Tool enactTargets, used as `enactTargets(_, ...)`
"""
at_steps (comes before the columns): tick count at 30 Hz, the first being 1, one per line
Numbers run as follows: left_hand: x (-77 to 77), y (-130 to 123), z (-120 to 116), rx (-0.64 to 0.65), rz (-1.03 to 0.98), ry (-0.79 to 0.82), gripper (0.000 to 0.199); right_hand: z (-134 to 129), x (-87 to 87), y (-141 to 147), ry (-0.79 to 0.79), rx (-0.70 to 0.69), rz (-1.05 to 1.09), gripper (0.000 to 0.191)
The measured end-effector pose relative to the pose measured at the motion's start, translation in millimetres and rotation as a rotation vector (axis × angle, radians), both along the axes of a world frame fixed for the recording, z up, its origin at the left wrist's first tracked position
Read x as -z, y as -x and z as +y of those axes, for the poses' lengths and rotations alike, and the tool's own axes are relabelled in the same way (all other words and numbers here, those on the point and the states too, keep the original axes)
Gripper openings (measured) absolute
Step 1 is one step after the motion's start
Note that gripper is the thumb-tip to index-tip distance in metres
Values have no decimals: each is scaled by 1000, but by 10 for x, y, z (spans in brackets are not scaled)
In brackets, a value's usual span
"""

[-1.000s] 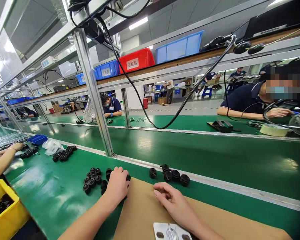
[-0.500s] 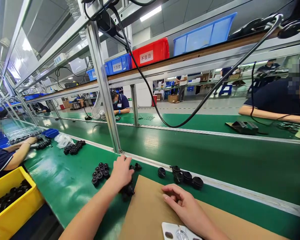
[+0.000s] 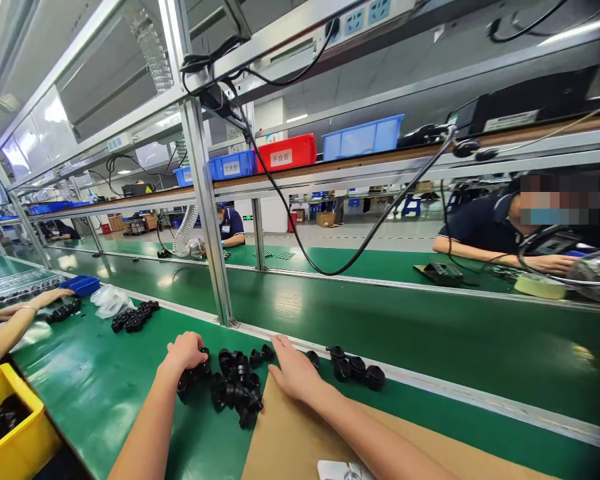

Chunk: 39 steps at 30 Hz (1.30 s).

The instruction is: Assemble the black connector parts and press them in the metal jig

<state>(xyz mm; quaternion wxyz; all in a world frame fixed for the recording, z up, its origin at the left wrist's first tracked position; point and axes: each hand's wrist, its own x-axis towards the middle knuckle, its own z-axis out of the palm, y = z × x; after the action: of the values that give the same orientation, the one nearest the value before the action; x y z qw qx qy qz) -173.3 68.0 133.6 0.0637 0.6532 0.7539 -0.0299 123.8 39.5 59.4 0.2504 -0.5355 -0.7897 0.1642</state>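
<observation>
My left hand point(image 3: 184, 352) is at a group of short black cylindrical parts point(image 3: 194, 380) on the green table, its fingers curled over one at the far side. A loose heap of black ribbed parts point(image 3: 236, 387) lies to its right. My right hand point(image 3: 296, 371) is stretched out over the far corner of a brown cardboard sheet point(image 3: 280, 437), fingers extended and holding nothing visible. Just left of its fingertips are two small black parts point(image 3: 261, 355). A black part point(image 3: 313, 359) is partly hidden behind that hand. A metal plate point(image 3: 337, 470) lies on the cardboard below my right forearm.
More black parts point(image 3: 357, 369) sit along the metal rail point(image 3: 430, 390). Farther left are a clear plastic bag point(image 3: 113, 301), a blue tray point(image 3: 81, 285) and a co-worker's arms point(image 3: 17, 327). A yellow bin point(image 3: 17, 427) stands lower left. An upright post point(image 3: 211, 233) rises beyond my hands.
My left hand has moved left from the heap to the cylinder group, uncovering the heap. My right hand has reached forward and left, its fingers straightening. The view has shifted.
</observation>
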Motion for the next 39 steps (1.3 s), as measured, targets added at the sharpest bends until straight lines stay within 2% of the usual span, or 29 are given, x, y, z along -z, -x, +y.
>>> enactTargets(3, 9, 9, 39, -2, 5, -20, 31, 175, -22, 158, 28, 20, 10, 39)
enactTargets(6, 18, 17, 90, -4, -11, -62, 29, 154, -76, 113, 21, 9, 61, 23)
enactTargets(11, -45, -81, 114, 30, -97, -226, 14, -236, -100, -222, 14, 19, 237, 24)
enactTargets(13, -76, -252, 46, 123, -166, -300, 16, -415, -13, -396, 66, 30, 343, 22)
enactTargets(15, -57, -537, -95, 269, -265, -340, 16, -564, 115, -570, 195, 38, 557, 23)
enactTargets(18, 118, -1090, -422, 489, -415, -301, 13, -716, 281, -805, 377, 65, 860, 31)
enactTargets(21, 403, -1560, -737, 625, -514, -231, 13, -785, 339, -964, 293, 90, 856, 30)
enactTargets(24, 641, -1784, -867, 720, -650, -183, 15, -790, 340, -1024, 175, 85, 729, 27)
enactTargets(27, 757, -1811, -822, 678, -780, -137, 24, -772, 346, -1027, 120, 73, 643, 27)
enactTargets(33, 815, -1813, -757, 514, -1138, -96, 37, -795, 311, -1027, 74, 46, 572, 22)
enactTargets(36, 831, -1858, -797, 508, -1274, -29, 39, -815, 288, -1031, 57, 33, 555, 21)
enactTargets(39, 852, -1883, -807, 522, -1291, 20, 38, -819, 288, -1031, 51, 22, 555, 23)
